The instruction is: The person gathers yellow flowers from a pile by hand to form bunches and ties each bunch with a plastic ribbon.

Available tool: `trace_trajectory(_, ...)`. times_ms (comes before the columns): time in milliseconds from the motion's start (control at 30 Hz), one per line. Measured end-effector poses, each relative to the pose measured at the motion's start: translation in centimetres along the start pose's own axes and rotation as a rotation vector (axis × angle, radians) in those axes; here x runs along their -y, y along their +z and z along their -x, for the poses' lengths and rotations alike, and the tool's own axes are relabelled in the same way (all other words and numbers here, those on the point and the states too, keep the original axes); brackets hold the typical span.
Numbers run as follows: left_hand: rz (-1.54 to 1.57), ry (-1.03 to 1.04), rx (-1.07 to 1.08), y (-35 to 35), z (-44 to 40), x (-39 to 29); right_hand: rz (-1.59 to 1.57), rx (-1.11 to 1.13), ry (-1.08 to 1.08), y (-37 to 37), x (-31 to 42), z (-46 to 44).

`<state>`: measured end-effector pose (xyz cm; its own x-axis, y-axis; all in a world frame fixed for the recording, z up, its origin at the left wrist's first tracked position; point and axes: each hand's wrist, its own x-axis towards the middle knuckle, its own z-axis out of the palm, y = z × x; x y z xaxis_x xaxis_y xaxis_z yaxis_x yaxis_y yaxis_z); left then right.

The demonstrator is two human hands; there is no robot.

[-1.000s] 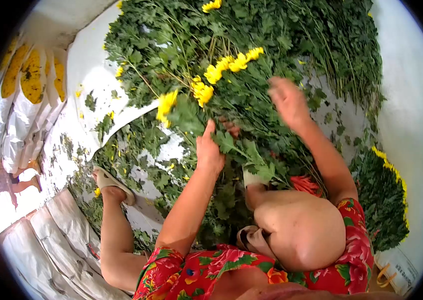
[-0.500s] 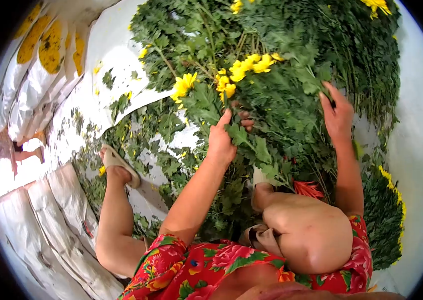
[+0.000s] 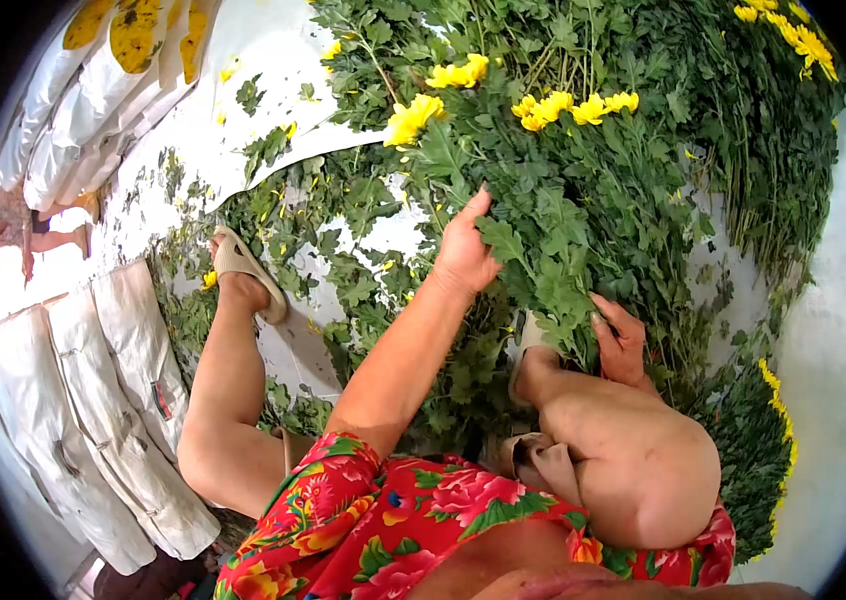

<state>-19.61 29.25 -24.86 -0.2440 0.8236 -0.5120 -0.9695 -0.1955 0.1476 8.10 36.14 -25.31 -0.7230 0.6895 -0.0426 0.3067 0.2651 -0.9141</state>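
My left hand [image 3: 468, 245] is closed around the leafy stems of a bunch of yellow chrysanthemums [image 3: 553, 240]. Its thumb lies over the leaves and the other fingers are hidden beneath them. Yellow blooms [image 3: 413, 118] show at the bunch's upper end, several of them in a row. Lower down, beside my raised knee, my right hand [image 3: 620, 340] has its fingers bent in at the lower stems and leaves of that bunch. The foliage covers what lies between its fingertips.
A large heap of cut chrysanthemums [image 3: 643, 60] spreads across the far side. Another pile [image 3: 763, 460] edged with yellow blooms lies at the right. Loose leaves litter the floor around my sandalled foot [image 3: 248, 270]. White wrapped bundles [image 3: 113, 400] line the left, near another person's arm [image 3: 58, 240].
My right hand has come down from the upper right to the lower stems near my knee. My left hand keeps its hold on the bunch. The view has shifted slightly.
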Motion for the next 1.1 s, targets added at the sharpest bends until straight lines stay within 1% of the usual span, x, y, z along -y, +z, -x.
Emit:
trace_trajectory(33, -0.002, -0.012, -0.004, 0.1, 0.4, -0.1, -0.024, 0.048, 0.005, 0.0, -0.1, 0.0)
trace_trajectory(67, -0.046, 0.014, -0.062, 0.3, 0.8, -0.3, -0.034, 0.075, 0.028, 0.1, -0.2, 0.1)
trace_trajectory(100, -0.091, 0.029, -0.112, 0.4, 0.9, -0.2, -0.024, 0.047, 0.048, 0.2, 0.5, -0.1)
trace_trajectory(167, -0.282, -0.025, -0.141, -1.7, 0.1, 0.0, 0.051, 0.318, 0.114, -0.7, 2.1, -1.4)
trace_trajectory(200, -0.282, -0.038, -0.165, -1.3, 0.2, 0.0, 0.233, 0.441, 0.06, -1.9, 2.7, -2.6)
trace_trajectory(233, -0.283, -0.046, -0.191, -1.0, 0.5, 0.1, 0.329, 0.397, -0.022, -2.6, 2.5, -3.8)
trace_trajectory(267, -0.274, -0.066, -0.16, -1.2, 0.7, 0.2, 0.279, 0.203, -0.153, -3.4, -0.6, -5.2)
trace_trajectory(300, -0.279, -0.078, -0.155, -1.2, 0.8, 0.6, 0.243, -0.036, -0.002, -4.1, -0.1, -7.5)
trace_trajectory(333, -0.237, -0.114, -0.095, -1.3, 0.9, 0.9, 0.427, -0.268, 0.023, -5.0, -0.7, -9.4)
trace_trajectory(367, -0.192, -0.145, -0.035, -1.3, 1.0, 1.3, 0.733, -0.378, -0.013, -6.6, -5.1, -10.9)
trace_trajectory(400, -0.198, -0.178, -0.017, -1.1, 1.1, 1.7, 0.983, -0.342, 0.12, -7.3, -7.0, -12.1)
trace_trajectory(433, -0.199, -0.18, -0.016, -1.2, 0.9, 1.9, 0.983, -0.343, 0.121, -7.6, -7.3, -12.8)
trace_trajectory(500, -0.213, -0.25, 0.074, -1.2, 0.8, 2.1, 0.804, 0.1, 0.596, -7.5, -6.6, -13.6)
trace_trajectory(567, -0.22, -0.225, 0.069, -1.6, 0.9, 2.3, 0.769, 0.131, 0.595, -8.2, -5.2, -12.7)
trace_trajectory(633, -0.21, -0.221, 0.053, -2.3, 0.8, 2.5, 0.553, -0.171, 0.339, -8.2, -4.2, -11.6)
trace_trajectory(667, -0.205, -0.224, 0.051, -2.4, 0.8, 2.7, 0.456, -0.187, 0.349, -8.8, -4.4, -11.5)
trace_trajectory(700, -0.231, -0.231, 0.065, -2.4, 0.8, 2.9, 0.458, -0.19, 0.352, -9.3, -4.9, -11.0)
trace_trajectory(767, -0.262, -0.236, 0.084, -2.1, 0.7, 3.1, 0.338, -0.3, 0.253, -9.5, -4.9, -10.6)
trace_trajectory(800, -0.268, -0.224, 0.091, -1.9, 0.7, 3.3, 0.114, -0.211, 0.252, -10.2, -2.7, -10.9)
trace_trajectory(833, -0.271, -0.209, 0.099, -1.6, 0.7, 3.5, 0.117, -0.21, 0.244, -10.7, -3.3, -10.9)
trace_trajectory(900, -0.253, -0.181, 0.104, -0.9, 0.6, 3.7, -0.069, -0.136, 0.334, -11.2, -2.9, -11.1)
trace_trajectory(933, -0.22, -0.213, 0.132, -0.8, 0.3, 3.7, -0.233, -0.078, 0.356, -11.1, -2.6, -10.5)
trace_trajectory(967, -0.188, -0.244, 0.157, -0.7, 0.1, 3.6, -0.235, -0.069, 0.352, -10.0, -0.9, -10.6)
trace_trajectory(1033, -0.174, -0.235, 0.156, -0.5, -0.5, 4.1, -0.219, -0.059, 0.3, -7.9, 1.4, -10.6)
trace_trajectory(1100, -0.177, -0.187, 0.055, -0.3, -0.8, 4.6, -0.267, -0.07, 0.294, -7.0, 1.2, -10.7)
